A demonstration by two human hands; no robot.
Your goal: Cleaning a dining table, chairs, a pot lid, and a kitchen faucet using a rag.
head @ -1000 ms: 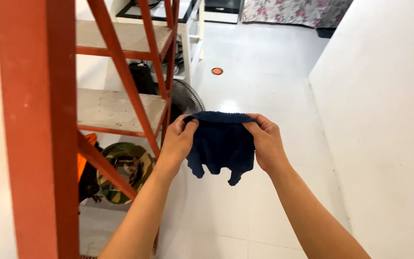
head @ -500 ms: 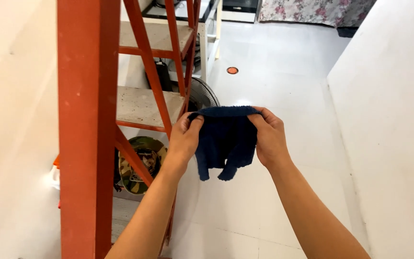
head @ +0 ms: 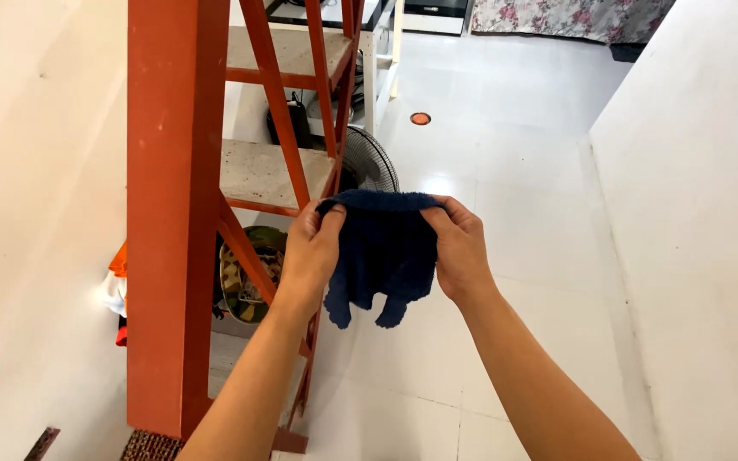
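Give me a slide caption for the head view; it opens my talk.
Both hands, left hand and right hand, hold up a dark blue cloth beside orange steps.

Two bare forearms are seen from above, entering from the bottom edge — no sleeve is worn on either as far as the view reaches. The left hand [head: 311, 252] and the right hand [head: 457, 248] are uncovered too — no glove, ring, watch or band is seen on the fingers or wrists. Short, unpainted nails are shown.

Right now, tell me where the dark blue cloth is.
The dark blue cloth hangs mid-frame between the left hand and right hand, right of the orange ladder.
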